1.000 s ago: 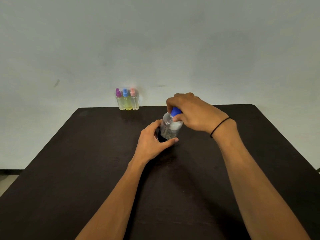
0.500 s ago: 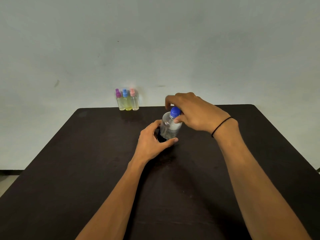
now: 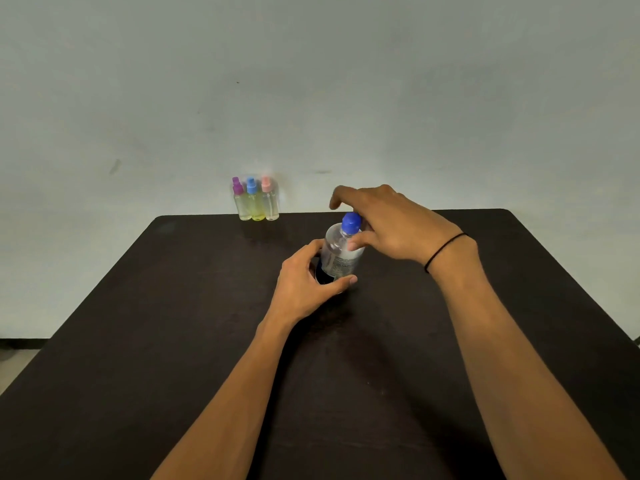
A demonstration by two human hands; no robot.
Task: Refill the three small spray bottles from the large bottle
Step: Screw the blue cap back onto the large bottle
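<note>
The large clear bottle (image 3: 337, 256) with a blue cap (image 3: 351, 223) stands upright in the middle of the dark table (image 3: 173, 341). My left hand (image 3: 304, 282) wraps around its lower body. My right hand (image 3: 391, 225) sits over the top, fingers spread around the cap, thumb against the bottle's shoulder; the cap shows between the fingers. Three small spray bottles stand in a row at the table's far edge against the wall: one with a purple head (image 3: 239, 200), one with a blue head (image 3: 254, 201), one with a pink head (image 3: 269, 199).
A pale wall (image 3: 311, 81) rises directly behind the table's far edge. The table's left edge runs diagonally, with floor (image 3: 17, 362) visible beyond it at lower left.
My right hand has loosened from a closed grip over the cap to spread fingers, uncovering the blue cap. The bottle and left hand stay in place.
</note>
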